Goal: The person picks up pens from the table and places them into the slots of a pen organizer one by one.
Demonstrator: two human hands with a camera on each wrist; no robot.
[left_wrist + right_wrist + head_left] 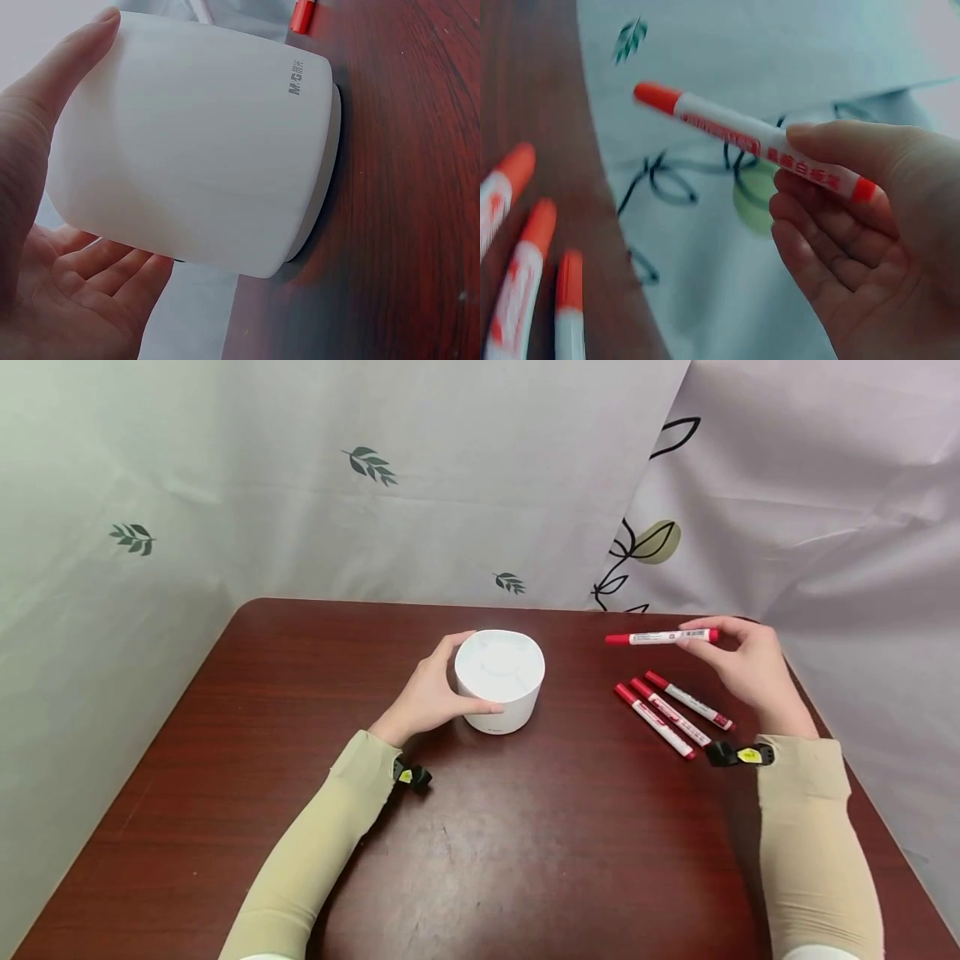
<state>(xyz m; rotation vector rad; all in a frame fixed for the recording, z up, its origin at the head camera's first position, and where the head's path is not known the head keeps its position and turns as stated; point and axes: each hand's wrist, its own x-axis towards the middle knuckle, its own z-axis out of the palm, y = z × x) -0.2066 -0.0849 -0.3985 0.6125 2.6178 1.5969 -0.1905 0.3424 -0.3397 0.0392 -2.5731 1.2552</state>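
A white pen holder [499, 710] with a divided inside stands near the middle of the table. My left hand [431, 692] grips its left side, thumb across the front and fingers behind; in the left wrist view the thumb lies on the holder's white wall [202, 142]. Above the table at the right, my right hand [750, 664] pinches a red-capped whiteboard marker [660, 637] near its rear end, the cap pointing left. In the right wrist view that marker [720, 136] is between thumb and fingers. Below it lie three similar markers [655, 720] side by side.
The dark red-brown wooden table [495, 860] has its far edge close behind the holder. Pale curtains [450, 485] with leaf prints hang behind and at both sides. Black straps [738, 754] with small yellow-marked devices sit at both wrists.
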